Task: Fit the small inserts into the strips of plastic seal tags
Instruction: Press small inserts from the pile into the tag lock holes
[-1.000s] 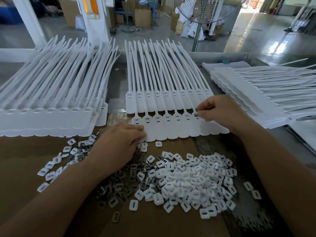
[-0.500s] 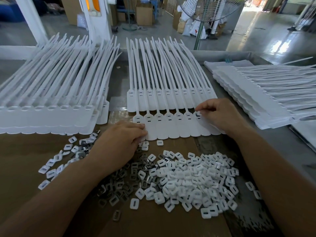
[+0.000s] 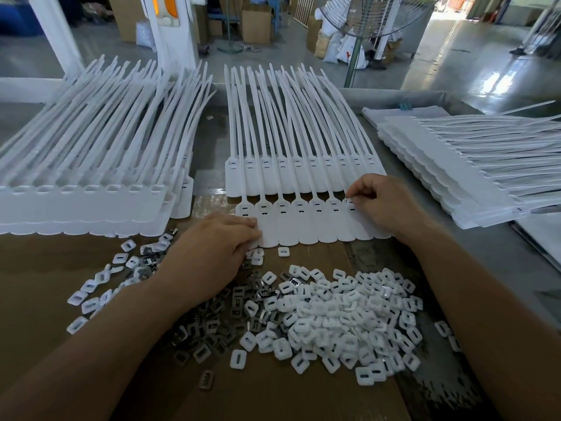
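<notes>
Your right hand [image 3: 385, 205] hovered over the right part of the near strip of flat white plastic seal tags [image 3: 306, 227]. Its fingers were curled, with thumb and forefinger pinching a small insert [image 3: 349, 198], mostly hidden by the fingertips, at the slotted head of one tag. Your left hand [image 3: 212, 253] lay palm down at the strip's left end, fingers close together and only loosely bent, their tips pressing on the leftmost tag.

That strip lay across the far edge of the brown cardboard sheet [image 3: 45, 299]. Its thin tails ran away from you over a second, similar white strip [image 3: 288, 180] just behind it.

Near your wrists sat a heap of loose white rectangular plastic inserts [image 3: 349, 314], and dark metal clips [image 3: 212, 326] were mixed in on its left side. A tall stack of white tag strips [image 3: 76, 205] stood to your left. Another stack [image 3: 455, 165] rested on the grey surface [image 3: 501, 268] to your right, with its tails pointing right.
</notes>
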A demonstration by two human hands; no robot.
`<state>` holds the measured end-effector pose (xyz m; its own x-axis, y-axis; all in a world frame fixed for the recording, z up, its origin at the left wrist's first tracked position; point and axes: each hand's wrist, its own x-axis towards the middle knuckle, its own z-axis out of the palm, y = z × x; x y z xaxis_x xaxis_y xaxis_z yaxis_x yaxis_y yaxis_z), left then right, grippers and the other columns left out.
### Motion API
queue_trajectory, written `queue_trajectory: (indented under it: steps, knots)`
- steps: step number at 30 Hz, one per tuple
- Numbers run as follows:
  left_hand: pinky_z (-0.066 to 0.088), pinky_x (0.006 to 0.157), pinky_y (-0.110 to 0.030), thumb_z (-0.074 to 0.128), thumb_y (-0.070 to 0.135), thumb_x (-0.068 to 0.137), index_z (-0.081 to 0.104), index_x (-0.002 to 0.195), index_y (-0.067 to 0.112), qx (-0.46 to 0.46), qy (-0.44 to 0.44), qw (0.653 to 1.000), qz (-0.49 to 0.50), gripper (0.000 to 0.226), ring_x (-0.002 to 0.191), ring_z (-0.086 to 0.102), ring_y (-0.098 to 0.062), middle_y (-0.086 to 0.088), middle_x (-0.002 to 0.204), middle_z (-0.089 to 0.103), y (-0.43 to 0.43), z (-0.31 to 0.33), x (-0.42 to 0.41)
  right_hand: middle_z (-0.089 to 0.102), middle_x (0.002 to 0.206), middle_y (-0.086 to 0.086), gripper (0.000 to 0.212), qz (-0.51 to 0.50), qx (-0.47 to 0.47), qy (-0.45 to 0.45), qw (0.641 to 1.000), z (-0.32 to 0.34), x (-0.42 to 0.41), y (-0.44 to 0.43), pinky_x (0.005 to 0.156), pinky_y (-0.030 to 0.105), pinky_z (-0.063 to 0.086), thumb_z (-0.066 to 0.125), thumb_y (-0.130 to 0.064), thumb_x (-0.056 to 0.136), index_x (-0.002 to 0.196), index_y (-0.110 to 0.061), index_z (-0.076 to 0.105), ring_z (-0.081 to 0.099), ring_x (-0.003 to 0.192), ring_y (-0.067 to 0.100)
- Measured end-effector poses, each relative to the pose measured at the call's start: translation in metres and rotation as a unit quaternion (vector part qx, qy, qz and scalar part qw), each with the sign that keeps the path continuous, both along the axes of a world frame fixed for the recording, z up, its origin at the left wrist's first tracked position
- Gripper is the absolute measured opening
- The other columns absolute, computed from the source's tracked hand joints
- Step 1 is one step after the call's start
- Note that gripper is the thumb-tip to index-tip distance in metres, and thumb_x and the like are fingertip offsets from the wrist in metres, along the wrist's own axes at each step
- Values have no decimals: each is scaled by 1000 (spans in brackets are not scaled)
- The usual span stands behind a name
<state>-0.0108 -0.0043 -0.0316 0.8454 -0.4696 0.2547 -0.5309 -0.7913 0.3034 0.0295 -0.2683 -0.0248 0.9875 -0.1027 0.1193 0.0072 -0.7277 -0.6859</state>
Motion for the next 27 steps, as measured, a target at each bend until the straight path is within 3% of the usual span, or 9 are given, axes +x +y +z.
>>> queue_trajectory:
  steps: [5,12,17,21,24,27]
  knots:
    - [22,91,-14,48,23,92,61,117,26,1,-1,1000,1,28,120,45,-11,11,129,53,-1,0,0,58,78,-14,31,-5,-19,4,1000,1,-1,-1,73,25,42,53,-7,89,70,-32,55,55,78,7]
    - [23,92,-14,48,23,91,61,116,25,-2,1,1000,0,28,119,46,-11,10,128,54,0,1,-2,57,78,-17,31,0,-33,12,999,-3,1,0,69,21,39,55,-7,89,70,-32,55,52,74,-3]
    - [24,93,-16,50,22,91,63,115,24,-3,4,1000,2,27,119,47,-13,8,127,55,0,1,-3,56,76,-16,29,-14,-12,-7,1000,0,3,-1,74,22,44,62,-4,84,73,-30,54,54,74,2]
    - [27,94,-17,51,21,90,63,114,23,-5,8,1000,0,27,118,48,-14,7,126,56,0,1,-4,56,74,-14,30,-29,-13,8,999,0,7,1,59,13,36,67,-6,80,73,-30,51,52,70,-2]
    - [26,94,-17,52,20,90,64,113,22,-8,8,1000,2,26,117,49,-14,7,125,57,-1,3,-3,58,72,-10,29,-40,-4,27,999,5,11,1,57,16,38,68,-4,78,70,-28,54,54,69,1]
    - [27,95,-19,51,21,90,63,114,23,-8,11,1000,1,27,118,48,-13,8,126,56,-2,3,-2,60,74,-5,29,-43,6,56,998,8,16,-1,67,23,44,68,1,75,69,-25,56,57,72,7]
